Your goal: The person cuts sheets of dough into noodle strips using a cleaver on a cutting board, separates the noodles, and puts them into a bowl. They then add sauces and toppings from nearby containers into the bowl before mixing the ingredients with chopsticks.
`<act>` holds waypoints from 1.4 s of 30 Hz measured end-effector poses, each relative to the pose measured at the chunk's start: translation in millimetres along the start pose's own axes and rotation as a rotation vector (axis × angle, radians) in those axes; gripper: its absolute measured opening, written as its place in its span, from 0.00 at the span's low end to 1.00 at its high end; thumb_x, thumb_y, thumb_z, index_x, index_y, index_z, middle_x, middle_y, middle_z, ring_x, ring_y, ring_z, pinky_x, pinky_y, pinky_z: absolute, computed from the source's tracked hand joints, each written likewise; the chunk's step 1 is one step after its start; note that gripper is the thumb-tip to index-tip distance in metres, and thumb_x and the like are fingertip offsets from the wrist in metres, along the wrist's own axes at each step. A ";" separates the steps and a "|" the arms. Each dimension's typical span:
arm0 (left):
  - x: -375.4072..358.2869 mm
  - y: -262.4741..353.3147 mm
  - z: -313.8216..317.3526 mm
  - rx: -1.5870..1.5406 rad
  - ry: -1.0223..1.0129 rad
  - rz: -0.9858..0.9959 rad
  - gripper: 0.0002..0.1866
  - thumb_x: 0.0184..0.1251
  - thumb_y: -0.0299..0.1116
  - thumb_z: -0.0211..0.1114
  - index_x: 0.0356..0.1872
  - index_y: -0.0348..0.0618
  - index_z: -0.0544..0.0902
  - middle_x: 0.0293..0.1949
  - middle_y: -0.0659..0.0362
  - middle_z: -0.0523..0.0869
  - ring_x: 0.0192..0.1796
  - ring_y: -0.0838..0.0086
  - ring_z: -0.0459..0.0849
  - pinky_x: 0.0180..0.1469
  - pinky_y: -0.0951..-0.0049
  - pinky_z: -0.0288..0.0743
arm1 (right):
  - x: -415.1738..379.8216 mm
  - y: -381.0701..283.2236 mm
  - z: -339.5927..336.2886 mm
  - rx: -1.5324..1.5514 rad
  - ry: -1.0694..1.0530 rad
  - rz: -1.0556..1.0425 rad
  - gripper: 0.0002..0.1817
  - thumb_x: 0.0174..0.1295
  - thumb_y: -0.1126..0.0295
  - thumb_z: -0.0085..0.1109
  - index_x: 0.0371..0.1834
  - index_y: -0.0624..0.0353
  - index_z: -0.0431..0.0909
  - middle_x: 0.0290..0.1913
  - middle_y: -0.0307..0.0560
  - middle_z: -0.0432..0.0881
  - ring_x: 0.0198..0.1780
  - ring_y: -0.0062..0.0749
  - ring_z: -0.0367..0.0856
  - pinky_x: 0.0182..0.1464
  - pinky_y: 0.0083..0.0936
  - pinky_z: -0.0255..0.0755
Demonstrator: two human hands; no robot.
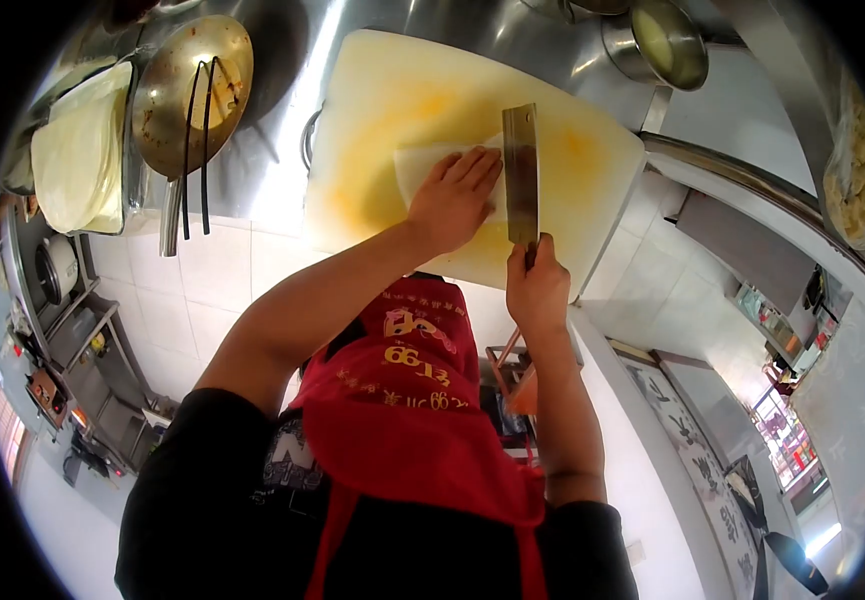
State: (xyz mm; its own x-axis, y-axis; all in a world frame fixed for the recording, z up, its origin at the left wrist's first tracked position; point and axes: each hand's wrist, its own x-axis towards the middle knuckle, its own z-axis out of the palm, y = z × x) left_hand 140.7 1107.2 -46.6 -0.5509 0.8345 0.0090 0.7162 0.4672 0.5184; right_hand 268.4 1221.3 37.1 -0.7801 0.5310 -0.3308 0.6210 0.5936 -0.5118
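A thin pale white sheet (414, 165) lies on the yellow-stained white cutting board (372, 90). My left hand (457, 195) rests flat on it, fingers stretched toward the blade and covering much of the sheet. My right hand (539, 285) is closed around the handle of a cleaver (520, 170). The broad blade points away from me, close beside my left fingertips at the sheet's right edge.
Left of the board, a metal pan (157, 120) holds food scraps, with black chopsticks (206, 150) laid across it. Beyond it, a tray carries stacked pale sheets (77, 155). A metal pot (667, 45) stands at upper right, and a bag of pale pieces (857, 170) sits far right.
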 end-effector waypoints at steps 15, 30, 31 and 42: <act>-6.0 -3.5 0.7 -0.030 -0.049 0.006 0.33 0.65 0.40 0.64 0.69 0.36 0.69 0.72 0.53 0.68 0.76 0.62 0.61 0.76 0.57 0.55 | 47.8 -3.2 35.2 -0.100 0.067 0.014 0.10 0.69 0.67 0.53 0.38 0.65 0.69 0.24 0.62 0.81 0.27 0.63 0.81 0.29 0.49 0.75; -14.8 1.1 0.1 -0.048 0.082 0.002 0.31 0.58 0.38 0.69 0.62 0.36 0.76 0.66 0.54 0.74 0.70 0.62 0.68 0.71 0.60 0.63 | -4.6 -12.8 -1.8 -0.008 -0.008 0.029 0.11 0.68 0.67 0.53 0.41 0.68 0.71 0.24 0.65 0.80 0.29 0.65 0.80 0.31 0.51 0.73; -13.8 1.2 0.3 -0.047 0.082 0.004 0.31 0.58 0.38 0.69 0.62 0.36 0.76 0.66 0.54 0.74 0.70 0.62 0.68 0.71 0.60 0.63 | -4.2 -13.6 -0.4 -0.023 -0.029 0.050 0.11 0.68 0.68 0.53 0.41 0.67 0.71 0.24 0.66 0.80 0.29 0.65 0.80 0.31 0.51 0.73; -10.7 3.5 -2.0 -0.008 0.016 -0.027 0.34 0.58 0.40 0.69 0.65 0.37 0.73 0.69 0.56 0.71 0.72 0.63 0.65 0.70 0.61 0.61 | 11.9 -13.2 12.4 -0.119 -0.110 0.084 0.11 0.67 0.69 0.53 0.41 0.68 0.70 0.25 0.68 0.80 0.30 0.66 0.81 0.33 0.53 0.74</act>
State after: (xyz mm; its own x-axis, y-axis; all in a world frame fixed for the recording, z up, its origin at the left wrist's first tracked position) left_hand 148.2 1099.3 -43.1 -0.5771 0.8167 0.0088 0.6977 0.4874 0.5250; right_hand 249.9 1212.3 30.1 -0.7249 0.5162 -0.4562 0.6836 0.6208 -0.3838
